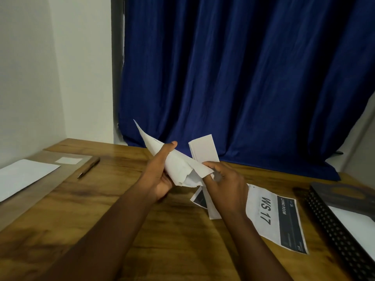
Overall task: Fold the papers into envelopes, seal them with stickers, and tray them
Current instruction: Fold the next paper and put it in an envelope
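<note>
**Me:** Paper first. My left hand [162, 175] grips a half-folded sheet [178, 165] up off the bench [97, 199], thumb on top and fingers curled beneath. My right hand [223, 185] pinches the lower corner of the same sheet between thumb and fingertips.

**Other:** How will it handle?

**Me:** Light and limp, I'd judge. Its far end stands up in a curl and the near edge looks ragged, so a hard tug could tear it. I'd hold it close to the crease and run a thumb along the fold, not pull by the loose corner.

**Other:** What's behind your right hand?

**Me:** A folded white strip [204, 148] sticks up there. I can't tell whether my right hand holds it too or whether it's part of the same piece.

**Other:** And the tray?

**Me:** The black perforated tray [332, 226] sits at the right edge of the bench, well apart from my hands. Something white lies inside, either a sheet or an envelope, I can't say which, with a dark flat thing beyond it.

**Other:** Anything else lying about?

**Me:** A printed sheet marked WS 17 [269, 216] is just under my right wrist. At far left are a blank sheet [24, 177], a small white square [68, 160] that may be a sticker, and a pen [88, 167].
</note>
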`<state>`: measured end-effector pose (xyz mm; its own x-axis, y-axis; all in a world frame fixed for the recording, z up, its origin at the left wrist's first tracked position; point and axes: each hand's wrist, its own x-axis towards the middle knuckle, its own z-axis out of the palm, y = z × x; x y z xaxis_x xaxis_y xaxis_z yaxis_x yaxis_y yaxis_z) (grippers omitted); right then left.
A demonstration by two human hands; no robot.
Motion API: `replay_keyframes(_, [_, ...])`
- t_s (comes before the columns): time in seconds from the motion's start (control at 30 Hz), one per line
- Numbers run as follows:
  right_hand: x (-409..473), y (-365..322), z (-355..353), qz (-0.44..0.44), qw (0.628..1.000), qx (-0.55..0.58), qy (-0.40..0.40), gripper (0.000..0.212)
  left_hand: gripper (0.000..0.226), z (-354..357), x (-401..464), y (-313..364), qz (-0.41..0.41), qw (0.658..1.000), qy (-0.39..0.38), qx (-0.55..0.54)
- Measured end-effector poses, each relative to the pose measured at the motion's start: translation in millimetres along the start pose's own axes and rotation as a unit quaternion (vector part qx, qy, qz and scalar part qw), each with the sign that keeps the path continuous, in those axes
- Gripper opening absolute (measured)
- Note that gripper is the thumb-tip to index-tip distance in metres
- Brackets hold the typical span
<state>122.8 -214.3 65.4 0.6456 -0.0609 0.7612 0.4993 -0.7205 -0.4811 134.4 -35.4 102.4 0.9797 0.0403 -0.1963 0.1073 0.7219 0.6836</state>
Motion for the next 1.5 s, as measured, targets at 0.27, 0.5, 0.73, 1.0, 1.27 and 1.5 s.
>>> replay_keyframes(0.27, [3, 0, -1, -0.001, 0.998, 0.026, -0.064, 0.068, 0.098, -24, 6, 41, 0.109, 0.976, 0.172, -0.071])
replay_keyframes(0.5, [1, 2, 1, -0.043, 0.992, -0.012, -0.122, 0.038, 0.112, -26, 2, 40, 0.116, 0.969, 0.199, -0.089])
replay_keyframes(0.73, [2, 0, 1, -0.04, 0.98, -0.075, -0.18, 0.037, 0.11, -22, 5, 33, 0.12, 0.971, 0.185, -0.095])
replay_keyframes(1.0, [3, -1, 0, -0.022, 0.987, -0.076, -0.141, 0.031, 0.11, -19, 9, 21, 0.162, 0.969, 0.186, 0.012])
replay_keyframes(1.27, [4, 6, 5, -0.012, 0.982, -0.101, -0.157, 0.032, 0.117, -13, 11, 13, 0.175, 0.974, 0.145, -0.009])
replay_keyframes(1.5, [1, 3, 6, -0.023, 0.989, -0.06, -0.136, 0.026, 0.129, -11, 15, -2, 0.235, 0.951, 0.157, 0.125])
